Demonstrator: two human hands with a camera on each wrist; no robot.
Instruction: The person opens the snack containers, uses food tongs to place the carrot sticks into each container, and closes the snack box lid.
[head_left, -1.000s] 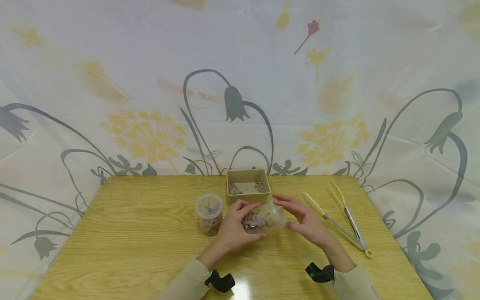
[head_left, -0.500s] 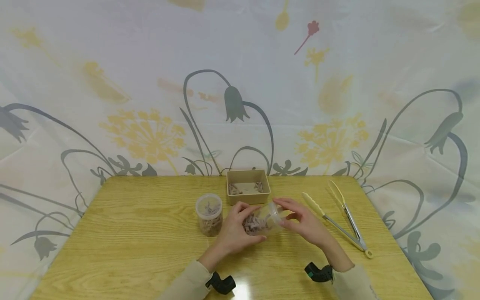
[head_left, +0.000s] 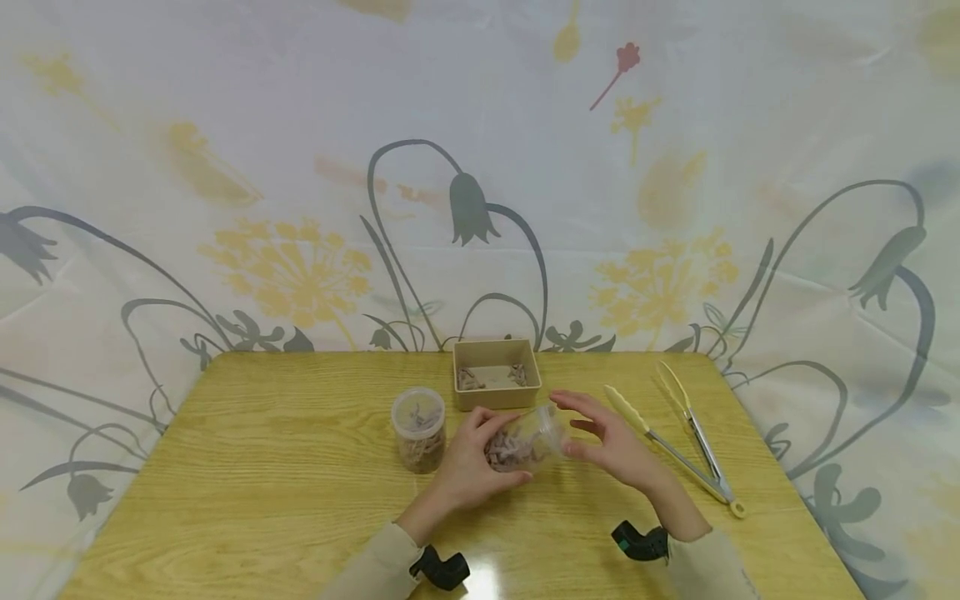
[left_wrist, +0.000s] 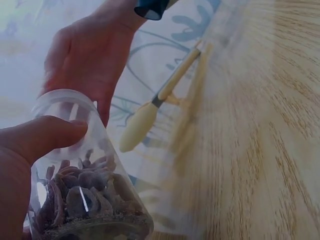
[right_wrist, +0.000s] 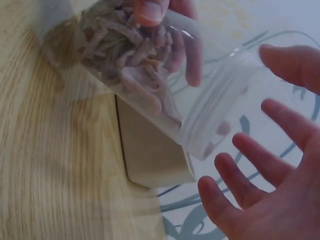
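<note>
My left hand grips a clear plastic jar, tilted on its side above the table. Brownish curled dried strips fill part of the jar, and its ridged, translucent lid end points right. Around that end, my right hand has its fingers spread. In the right wrist view its fingertips stand apart from the lid end, while the thumb lies close by; whether it touches, I cannot tell. A second lidded jar with similar strips stands upright just left of my left hand.
Behind the hands, a beige rectangular box holds two small heaps of strips. Tongs with cream tips lie spread on the right of the wooden table. A patterned cloth hangs along the table's back edge.
Half a second ago the right fingers were closer around the lid end; now they are spread wider and slightly off it. The left hand keeps its grip on the jar.
</note>
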